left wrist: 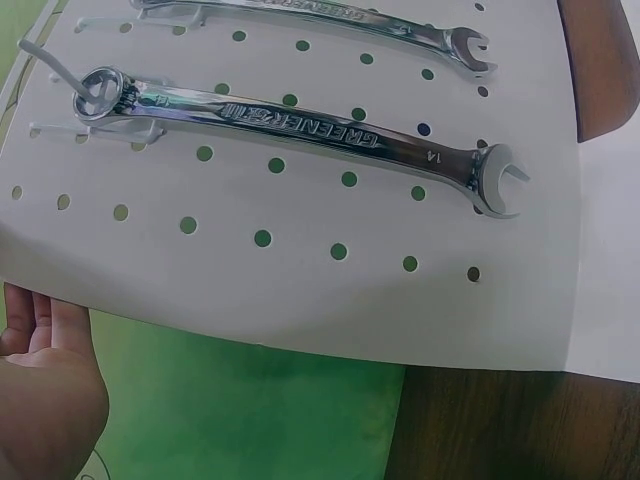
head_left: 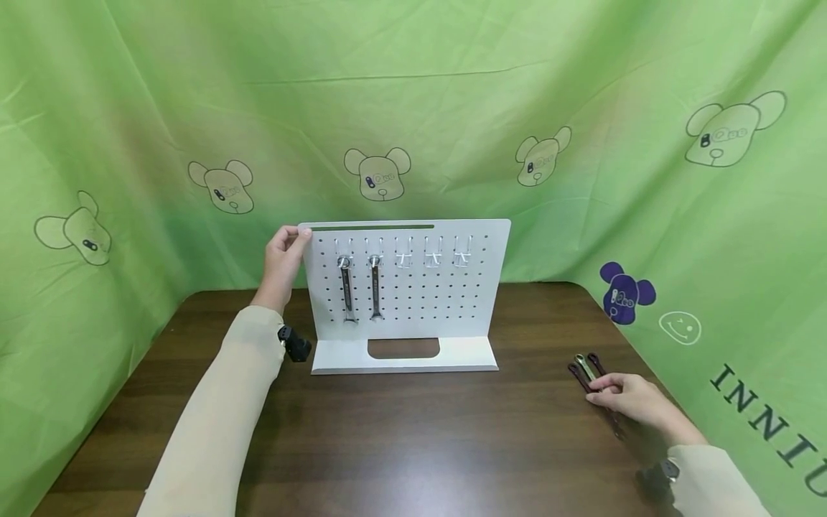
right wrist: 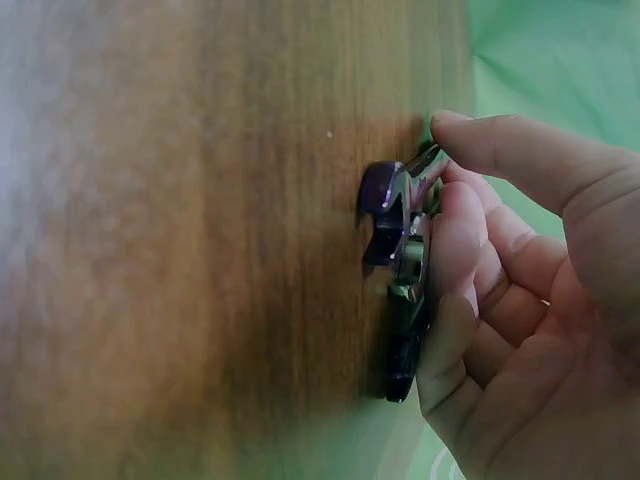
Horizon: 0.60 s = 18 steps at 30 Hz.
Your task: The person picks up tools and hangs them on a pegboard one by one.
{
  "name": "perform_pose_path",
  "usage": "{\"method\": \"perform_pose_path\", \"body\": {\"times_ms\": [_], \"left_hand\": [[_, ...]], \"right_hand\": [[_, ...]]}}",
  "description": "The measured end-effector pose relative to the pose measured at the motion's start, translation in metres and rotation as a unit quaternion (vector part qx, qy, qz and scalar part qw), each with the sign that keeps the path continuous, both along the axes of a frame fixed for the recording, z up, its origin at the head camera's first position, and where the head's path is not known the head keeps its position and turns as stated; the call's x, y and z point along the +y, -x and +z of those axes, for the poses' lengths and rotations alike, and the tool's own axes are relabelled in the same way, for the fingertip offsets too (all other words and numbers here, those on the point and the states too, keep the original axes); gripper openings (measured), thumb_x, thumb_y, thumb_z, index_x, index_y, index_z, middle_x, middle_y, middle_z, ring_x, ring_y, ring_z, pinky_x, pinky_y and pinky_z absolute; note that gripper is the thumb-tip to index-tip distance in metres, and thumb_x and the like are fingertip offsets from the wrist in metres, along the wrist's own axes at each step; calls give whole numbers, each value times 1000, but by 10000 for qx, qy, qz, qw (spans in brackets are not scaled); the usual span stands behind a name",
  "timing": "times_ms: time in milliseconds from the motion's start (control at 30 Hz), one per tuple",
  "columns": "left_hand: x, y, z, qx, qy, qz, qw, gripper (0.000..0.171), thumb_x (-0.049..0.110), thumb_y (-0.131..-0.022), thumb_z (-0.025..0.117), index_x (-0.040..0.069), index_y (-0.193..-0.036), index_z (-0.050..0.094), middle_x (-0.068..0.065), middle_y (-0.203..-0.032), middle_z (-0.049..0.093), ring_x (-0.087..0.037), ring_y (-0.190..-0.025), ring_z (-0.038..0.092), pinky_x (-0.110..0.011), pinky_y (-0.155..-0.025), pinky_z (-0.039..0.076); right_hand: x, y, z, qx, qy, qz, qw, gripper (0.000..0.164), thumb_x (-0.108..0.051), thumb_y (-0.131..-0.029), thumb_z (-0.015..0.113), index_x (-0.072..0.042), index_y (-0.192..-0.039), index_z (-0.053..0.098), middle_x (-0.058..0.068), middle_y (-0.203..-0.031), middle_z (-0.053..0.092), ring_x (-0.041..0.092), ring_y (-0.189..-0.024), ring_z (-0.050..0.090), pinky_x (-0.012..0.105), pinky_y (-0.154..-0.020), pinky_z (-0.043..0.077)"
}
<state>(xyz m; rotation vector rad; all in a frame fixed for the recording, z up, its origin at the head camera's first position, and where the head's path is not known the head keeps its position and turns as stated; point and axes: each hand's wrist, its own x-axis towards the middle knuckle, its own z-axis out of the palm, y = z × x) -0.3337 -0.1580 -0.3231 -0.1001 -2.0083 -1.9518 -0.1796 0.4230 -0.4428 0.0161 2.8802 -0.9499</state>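
My left hand [head_left: 281, 264] grips the upper left edge of a white pegboard [head_left: 413, 294], thumb in front, fingers behind. From hooks on its left half hang two shiny combination wrenches, ring ends up; the lower one in the left wrist view, a wrench [left wrist: 330, 135] marked 14, hangs nearest my left hand. At the table's right side, my right hand [head_left: 636, 402] pinches a dark purplish wrench [head_left: 579, 377] among three lying close together. The others are a greenish-gold wrench [head_left: 584, 366] and another dark wrench [head_left: 597, 362]. My fingers hide their middles.
Three transparent hooks [head_left: 433, 255] sit in a row right of the hung wrenches. The board's base [head_left: 342, 355], with an oblong cutout, stands on the brown wooden table [head_left: 400, 424]. A green printed cloth [head_left: 452, 108] encloses the back and sides.
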Motion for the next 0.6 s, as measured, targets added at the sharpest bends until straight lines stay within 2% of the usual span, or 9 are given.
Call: {"method": "perform_pose_path", "body": {"times_ms": [167, 300, 433, 600], "left_hand": [[-1, -2, 0, -40, 25, -39, 10000, 21, 33, -103, 59, 12, -106, 56, 3, -102, 56, -12, -90, 48, -30, -86, 41], [1, -3, 2, -5, -55, 5, 10000, 17, 29, -103, 59, 12, -104, 57, 3, -100, 56, -12, -89, 49, -30, -85, 42], [2, -5, 3, -20, -57, 36, 10000, 16, 29, -103, 60, 13, -103, 57, 4, -100, 56, -11, -91, 50, -28, -85, 42], [3, -5, 4, -37, -48, 71, 10000, 20, 28, -103, 59, 9, -106, 57, 3, -101, 56, -12, -91, 50, -28, -85, 42]], "right_hand": [[-4, 2, 2, 61, -381, -22, 9993, 27, -29, -89, 75, -4, -96, 71, 0, -79, 64, 15, -73, 55, 34, -67, 45], [-5, 3, 3, -37, -601, -33, 9982, 26, -37, -89, 74, -11, -87, 72, 1, -86, 69, 16, -78, 58, 37, -71, 46], [-4, 4, 4, -176, -643, -105, 9977, 28, -41, -89, 74, -13, -86, 74, 2, -90, 71, 16, -81, 58, 38, -72, 46], [-5, 4, 4, -223, -591, -151, 9979, 28, -40, -88, 74, -12, -87, 75, 3, -91, 71, 15, -81, 57, 36, -71, 46]]}}
